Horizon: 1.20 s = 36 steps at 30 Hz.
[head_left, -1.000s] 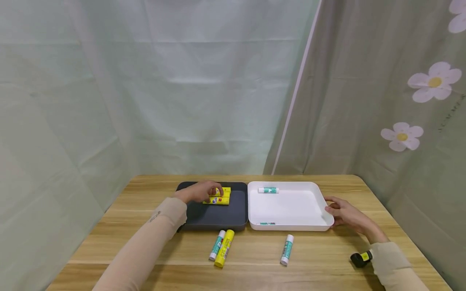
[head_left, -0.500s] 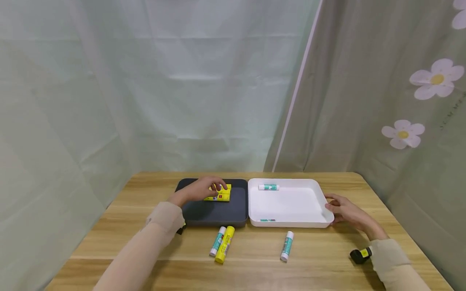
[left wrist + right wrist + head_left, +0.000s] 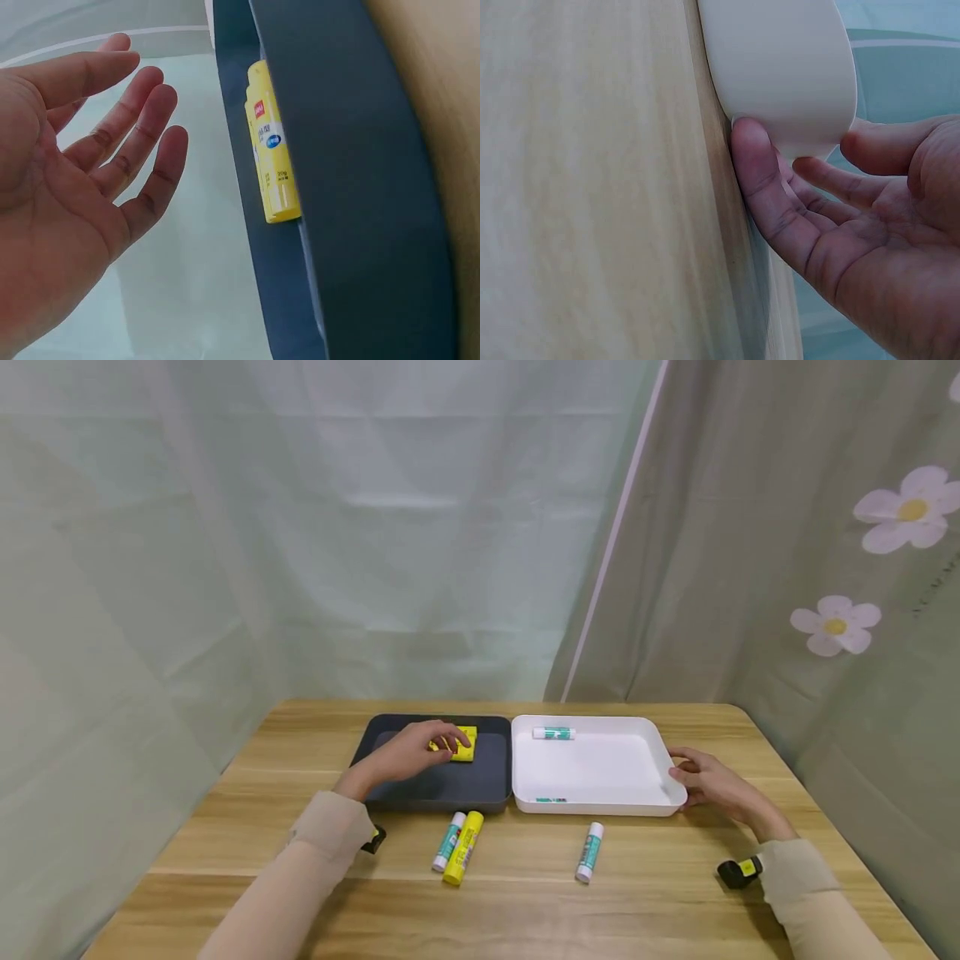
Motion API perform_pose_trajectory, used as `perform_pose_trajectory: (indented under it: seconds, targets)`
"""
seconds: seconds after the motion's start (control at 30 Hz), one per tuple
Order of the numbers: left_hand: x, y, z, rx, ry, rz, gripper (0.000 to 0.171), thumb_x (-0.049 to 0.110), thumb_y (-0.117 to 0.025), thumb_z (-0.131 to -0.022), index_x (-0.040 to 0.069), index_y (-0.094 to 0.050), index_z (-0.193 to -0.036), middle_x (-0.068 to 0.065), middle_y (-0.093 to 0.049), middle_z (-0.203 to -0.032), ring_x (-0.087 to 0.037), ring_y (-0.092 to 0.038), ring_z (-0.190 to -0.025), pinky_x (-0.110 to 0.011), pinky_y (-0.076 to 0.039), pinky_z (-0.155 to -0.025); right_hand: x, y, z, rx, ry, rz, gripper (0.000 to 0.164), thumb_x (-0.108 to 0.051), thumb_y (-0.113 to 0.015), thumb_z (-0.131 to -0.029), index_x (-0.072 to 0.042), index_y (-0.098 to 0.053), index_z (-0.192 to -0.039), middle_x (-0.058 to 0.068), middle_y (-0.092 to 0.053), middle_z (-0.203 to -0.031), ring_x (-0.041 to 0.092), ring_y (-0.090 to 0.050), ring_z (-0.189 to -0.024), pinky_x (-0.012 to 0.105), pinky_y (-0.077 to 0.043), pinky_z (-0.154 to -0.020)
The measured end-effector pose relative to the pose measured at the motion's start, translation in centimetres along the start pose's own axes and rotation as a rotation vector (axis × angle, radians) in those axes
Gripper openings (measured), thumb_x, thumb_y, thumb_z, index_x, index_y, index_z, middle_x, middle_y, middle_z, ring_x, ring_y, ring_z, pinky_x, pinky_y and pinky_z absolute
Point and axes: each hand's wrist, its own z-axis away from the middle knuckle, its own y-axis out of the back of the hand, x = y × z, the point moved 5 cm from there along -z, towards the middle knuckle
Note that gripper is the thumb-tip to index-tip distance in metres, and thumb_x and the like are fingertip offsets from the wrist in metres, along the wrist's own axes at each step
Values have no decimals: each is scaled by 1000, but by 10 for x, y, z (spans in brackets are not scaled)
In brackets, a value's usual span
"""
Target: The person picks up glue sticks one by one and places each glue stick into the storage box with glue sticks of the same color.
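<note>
My left hand [image 3: 408, 752] hovers above the dark grey tray [image 3: 487, 777], its fingers loosely bent and holding nothing. Beneath it, yellow glue sticks [image 3: 468, 745] lie side by side in that tray, partly covered by the hand. In the left wrist view, a gap separates the fingers from the yellow glue stick [image 3: 274, 150]. At the right end of the white tray [image 3: 600, 768], my right hand [image 3: 716, 785] holds the corner, thumb at the rim and fingers against the outer wall. A white and green glue stick [image 3: 554, 733] lies along the white tray's far side.
On the wood table [image 3: 637, 910] before the trays, a white and green glue stick [image 3: 449, 842] lies beside a yellow one [image 3: 463, 848]. Another white and green glue stick [image 3: 589, 853] lies further right. Near the white tray's front wall, a green label [image 3: 551, 800] shows.
My left hand has lifted off the yellow glue sticks and drawn back slightly toward me, its fingers loosened. The right hand stays on the white tray. The head view has tilted a little.
</note>
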Motion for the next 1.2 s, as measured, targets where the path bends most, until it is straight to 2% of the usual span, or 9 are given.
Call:
perform_pose_trajectory:
  seconds: [0.13,0.3,0.43,0.63,0.83,1.0,1.2]
  targets:
    - [2,-4,6,21,16,26,26,1,-61,-103,9,-69,-126,-16,-69,-117,-25,-64,-105,-44,-54,-90,2,0,2,5,-8,6,64,-17,-51,-111,14,-18,-156,36,-49,-131,29,-64,-96,38,-60,-78]
    - [3,-7,18,42,42,26,25,2,-62,-102,9,-70,-125,-11,-69,-113,-24,-64,-103,-42,-55,-87,3,0,3,11,-23,12,64,-17,-52,-110,13,-19,-156,35,-49,-131,28,-64,-97,38,-60,-79]
    - [4,-8,31,44,37,29,24,4,-61,-104,9,-70,-126,-10,-69,-116,-23,-65,-104,-41,-55,-87,2,-1,4,5,-14,7,64,-16,-51,-110,14,-18,-156,34,-49,-129,28,-64,-96,38,-60,-79]
    - [8,-9,52,36,49,48,23,6,-60,-105,14,-70,-125,-11,-69,-116,-20,-64,-103,-39,-54,-85,0,0,4,5,-1,7,62,-15,-49,-111,15,-19,-156,34,-50,-128,29,-65,-94,38,-60,-78]
    - [15,-15,69,33,58,59,22,8,-62,-105,10,-71,-124,-11,-70,-112,-18,-64,-99,-35,-53,-83,0,-2,2,-5,-6,-2,64,-16,-50,-111,14,-17,-156,34,-49,-129,29,-65,-95,39,-60,-78]
    - [20,-20,74,18,51,69,22,9,-61,-105,9,-70,-125,-10,-70,-110,-18,-65,-98,-34,-53,-83,1,-2,3,-1,-10,-1,64,-16,-50,-111,14,-18,-156,37,-48,-131,30,-65,-95,40,-60,-78]
    - [23,-28,76,-53,80,93,24,9,-62,-105,7,-70,-127,-8,-71,-106,-15,-64,-92,-29,-52,-77,2,-1,3,6,-18,-2,64,-15,-51,-110,14,-19,-156,38,-47,-133,29,-65,-96,39,-60,-80]
